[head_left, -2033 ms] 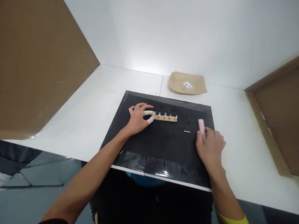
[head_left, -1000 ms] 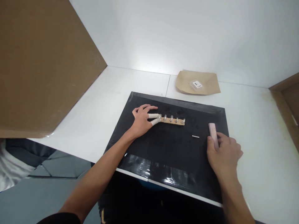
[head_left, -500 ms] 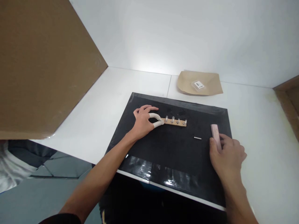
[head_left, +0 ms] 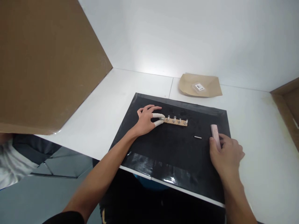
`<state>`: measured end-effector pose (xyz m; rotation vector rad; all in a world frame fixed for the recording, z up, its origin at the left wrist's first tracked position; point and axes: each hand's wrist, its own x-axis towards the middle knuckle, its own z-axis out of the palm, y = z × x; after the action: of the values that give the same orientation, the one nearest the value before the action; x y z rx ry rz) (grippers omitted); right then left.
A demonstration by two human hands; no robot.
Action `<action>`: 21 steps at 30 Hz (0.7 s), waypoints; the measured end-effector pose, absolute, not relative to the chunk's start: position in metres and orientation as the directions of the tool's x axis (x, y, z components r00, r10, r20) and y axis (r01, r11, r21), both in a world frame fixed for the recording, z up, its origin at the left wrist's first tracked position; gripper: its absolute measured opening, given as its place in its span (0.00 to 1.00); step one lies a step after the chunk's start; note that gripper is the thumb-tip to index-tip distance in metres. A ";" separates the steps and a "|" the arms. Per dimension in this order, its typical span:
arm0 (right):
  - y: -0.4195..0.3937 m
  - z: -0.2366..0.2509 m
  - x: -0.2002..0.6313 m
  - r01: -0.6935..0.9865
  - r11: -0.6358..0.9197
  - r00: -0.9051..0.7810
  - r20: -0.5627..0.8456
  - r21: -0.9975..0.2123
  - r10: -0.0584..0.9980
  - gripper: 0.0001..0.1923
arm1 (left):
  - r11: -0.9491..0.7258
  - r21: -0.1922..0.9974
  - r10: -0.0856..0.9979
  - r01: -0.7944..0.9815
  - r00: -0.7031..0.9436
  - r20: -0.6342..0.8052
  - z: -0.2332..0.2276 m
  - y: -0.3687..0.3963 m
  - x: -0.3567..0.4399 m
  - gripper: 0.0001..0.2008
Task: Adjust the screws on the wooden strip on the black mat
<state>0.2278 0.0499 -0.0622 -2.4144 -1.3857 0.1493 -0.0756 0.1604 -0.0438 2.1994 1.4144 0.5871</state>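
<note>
My left hand [head_left: 147, 119], with white coverings on the thumb and index finger, pinches at the left end of a narrow wooden strip [head_left: 175, 121]. Several small clear pegs with metal bits stand along this strip. A small clear piece shows faintly between the two fingertips; whether they grip it or the strip's edge is hard to make out. My right hand [head_left: 226, 154] is closed around a pale pink bar [head_left: 215, 135], whose far end sticks out past the fingers. Between the hands lies a short, thin white stick [head_left: 197, 137].
Under the work is a black board [head_left: 177, 155] on a white table [head_left: 93, 105]. Behind it lies a brown paper piece [head_left: 212, 85] bearing a small labelled clear packet [head_left: 199, 87]. A large brown panel [head_left: 46, 62] rises at left. Part of another person [head_left: 16, 161] shows at lower left.
The left index fingertip and thumb tip sit slightly farther apart at the strip's end, and a clear bit now shows between them. My right hand keeps its hold; the view shifts slightly.
</note>
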 end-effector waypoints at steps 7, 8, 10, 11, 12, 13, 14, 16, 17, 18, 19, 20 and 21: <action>0.050 -0.062 0.228 0.817 -0.444 0.506 0.087 -0.368 0.858 0.31 | -0.366 0.587 0.923 0.722 0.363 0.127 -0.047 0.161 -0.073 0.04; 0.050 -0.062 0.228 0.816 -0.445 0.507 0.086 -0.370 0.858 0.31 | -0.365 0.583 0.924 0.726 0.359 0.133 -0.047 0.161 -0.073 0.04; 0.050 -0.062 0.228 0.812 -0.447 0.510 0.086 -0.376 0.856 0.31 | -0.362 0.576 0.927 0.732 0.346 0.143 -0.048 0.160 -0.072 0.03; 0.051 -0.062 0.228 0.811 -0.446 0.511 0.086 -0.378 0.856 0.30 | -0.359 0.575 0.929 0.735 0.338 0.148 -0.048 0.160 -0.072 0.03; 0.051 -0.062 0.228 0.811 -0.446 0.511 0.087 -0.379 0.855 0.30 | -0.356 0.576 0.931 0.736 0.330 0.153 -0.048 0.159 -0.072 0.02; 0.050 -0.062 0.229 0.811 -0.445 0.511 0.090 -0.379 0.855 0.30 | -0.352 0.579 0.933 0.736 0.323 0.157 -0.048 0.159 -0.071 0.02; 0.050 -0.062 0.229 0.813 -0.444 0.510 0.092 -0.378 0.855 0.30 | -0.348 0.583 0.935 0.734 0.317 0.159 -0.048 0.159 -0.070 0.02; 0.050 -0.063 0.229 0.816 -0.442 0.507 0.096 -0.372 0.856 0.29 | -0.336 0.594 0.939 0.731 0.305 0.157 -0.048 0.159 -0.069 0.02; 0.050 -0.063 0.229 0.818 -0.440 0.505 0.097 -0.369 0.858 0.29 | -0.328 0.599 0.942 0.731 0.296 0.156 -0.048 0.159 -0.068 0.02; 0.049 -0.063 0.228 0.820 -0.438 0.503 0.097 -0.368 0.859 0.29 | -0.320 0.603 0.946 0.730 0.285 0.158 -0.048 0.159 -0.067 0.02; 0.049 -0.063 0.228 0.821 -0.437 0.501 0.098 -0.368 0.860 0.29 | -0.313 0.607 0.949 0.731 0.273 0.161 -0.048 0.159 -0.066 0.02; 0.049 -0.063 0.228 0.821 -0.437 0.502 0.100 -0.368 0.859 0.29 | -0.307 0.609 0.951 0.731 0.262 0.165 -0.048 0.159 -0.065 0.02; 0.049 -0.063 0.228 0.820 -0.437 0.503 0.101 -0.369 0.859 0.29 | -0.304 0.610 0.952 0.732 0.254 0.170 -0.047 0.159 -0.064 0.02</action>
<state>0.2281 0.0490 -0.0630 -2.3798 -1.3953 0.1429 -0.0643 0.1587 -0.0474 2.1235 1.5339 0.7303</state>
